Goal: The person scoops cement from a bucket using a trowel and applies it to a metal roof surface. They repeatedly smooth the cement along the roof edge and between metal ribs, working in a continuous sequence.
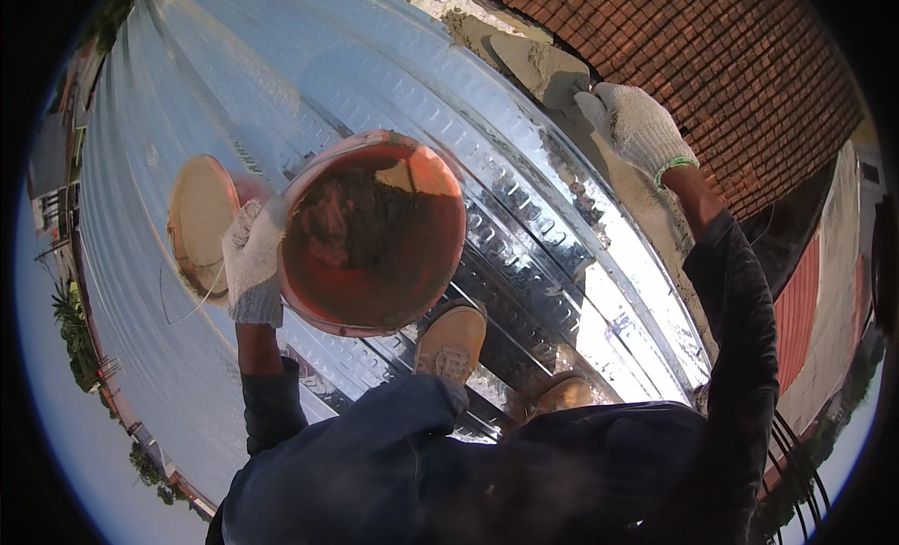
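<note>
Corrugated metal roofing [281, 67] fills most of the view, shiny and ribbed, running up to a red tiled roof [730, 67] at the top right; a band of grey mortar [646, 208] lies along the joint between the two. Left hand [253, 264], in a white knit glove, fingers closed on the near-left rim of an orange bucket [375, 231], holding it up over the metal sheets with the mouth tilted toward the camera. Wet grey mortar mix [361, 217] inside the bucket, smeared on the walls and piled toward its far side. Just left of the bucket, partly behind the left hand, a second round container [198, 222] with a pale tan inside sits on the sheeting. Right hand [637, 124], also in a white knit glove with a green cuff edge, is well to the upper right of the bucket, fingers wrapped around the handle of a trowel [538, 67] whose mortar-caked blade points up-left from it, onto the roof joint. Below the bucket: two tan shoes [451, 344] planted on the metal ribs, dark trousers and dark sleeves below that.
</note>
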Available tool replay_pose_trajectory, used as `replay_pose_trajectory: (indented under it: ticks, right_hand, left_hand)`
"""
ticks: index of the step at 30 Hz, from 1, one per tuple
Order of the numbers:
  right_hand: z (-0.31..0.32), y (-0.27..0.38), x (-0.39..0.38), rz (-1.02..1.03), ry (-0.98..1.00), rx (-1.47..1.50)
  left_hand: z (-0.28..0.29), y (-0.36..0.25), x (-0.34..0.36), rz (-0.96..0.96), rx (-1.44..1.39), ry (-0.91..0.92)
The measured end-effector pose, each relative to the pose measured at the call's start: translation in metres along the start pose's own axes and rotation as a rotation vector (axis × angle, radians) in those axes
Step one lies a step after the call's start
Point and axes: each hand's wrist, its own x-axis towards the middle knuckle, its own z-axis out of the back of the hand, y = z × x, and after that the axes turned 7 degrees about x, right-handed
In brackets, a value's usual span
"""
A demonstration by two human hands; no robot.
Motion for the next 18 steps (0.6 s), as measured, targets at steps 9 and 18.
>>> replay_pose_trajectory:
  ticks: [9,18]
  right_hand:
    - [-0.027,0.029,0.118,0.134,-0.048,-0.177]
    - [-0.015,0.008,0.091,0.152,0.064,-0.201]
  left_hand:
    - [0.004,0.013,-0.002,-0.013,0.054,-0.005]
    - [0.003,-0.005,0.001,0.022,-0.017,-0.014]
